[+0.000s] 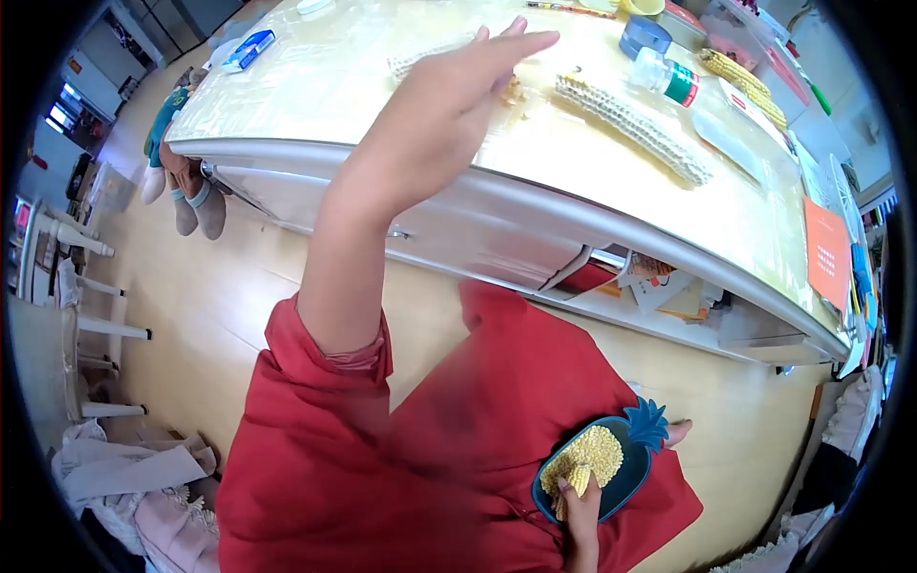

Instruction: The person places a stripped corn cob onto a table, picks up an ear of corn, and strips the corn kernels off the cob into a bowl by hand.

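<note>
My left hand (435, 119) is raised over the near edge of the table, fingers stretched out, with nothing visible in it. Behind it a pale stripped corn cob (409, 65) is partly hidden, and crumbs lie beside the fingers. To its right rests another stripped cob (630, 129). Low in the view, my right hand (583, 516) is closed around a piece of corn (579, 479) with yellow kernels on it. That piece is over a dark blue pineapple-shaped bowl (629, 480), which sits on my red-clothed lap and holds loose kernels (604, 447).
On the table (315, 95) are a plastic bottle (664, 76), a roll of tape (645, 36), a yellow ear of corn (745, 84), a blue packet (250, 50) and an orange booklet (826, 250). Below its edge is an open compartment with papers (659, 289). A white stool (95, 325) stands left.
</note>
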Demonstrator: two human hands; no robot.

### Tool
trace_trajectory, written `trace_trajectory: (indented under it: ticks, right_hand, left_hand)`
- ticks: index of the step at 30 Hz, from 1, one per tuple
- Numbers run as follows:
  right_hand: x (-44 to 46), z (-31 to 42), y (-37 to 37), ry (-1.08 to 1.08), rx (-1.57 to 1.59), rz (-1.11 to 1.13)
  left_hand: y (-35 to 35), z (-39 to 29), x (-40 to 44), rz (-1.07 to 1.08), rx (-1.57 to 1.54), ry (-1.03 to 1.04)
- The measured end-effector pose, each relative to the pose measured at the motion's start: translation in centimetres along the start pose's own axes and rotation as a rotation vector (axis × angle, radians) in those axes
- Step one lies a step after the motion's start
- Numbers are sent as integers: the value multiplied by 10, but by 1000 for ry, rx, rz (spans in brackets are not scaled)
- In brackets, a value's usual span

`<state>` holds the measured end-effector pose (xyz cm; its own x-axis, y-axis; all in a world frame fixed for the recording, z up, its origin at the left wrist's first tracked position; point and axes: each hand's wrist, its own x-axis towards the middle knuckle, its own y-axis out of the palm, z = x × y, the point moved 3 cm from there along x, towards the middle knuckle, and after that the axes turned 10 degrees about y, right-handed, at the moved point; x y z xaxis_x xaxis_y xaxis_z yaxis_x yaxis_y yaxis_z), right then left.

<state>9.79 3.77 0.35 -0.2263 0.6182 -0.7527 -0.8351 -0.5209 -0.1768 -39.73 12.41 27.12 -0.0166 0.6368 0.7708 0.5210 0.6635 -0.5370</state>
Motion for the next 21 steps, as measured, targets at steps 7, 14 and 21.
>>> trace_trajectory:
  ticks: [7, 14, 21]
  right_hand:
    - [1, 4, 0, -51, -87, -5]
    - [0, 4, -9, -21, 350, 144]
    - [4, -12, -21, -263, 621, 224]
  left_hand:
    - [-7, 2, -1, -180, -332, -183]
    - [61, -81, -46, -734, -152, 123]
    - [263, -248, -220, -22, -1048, -759]
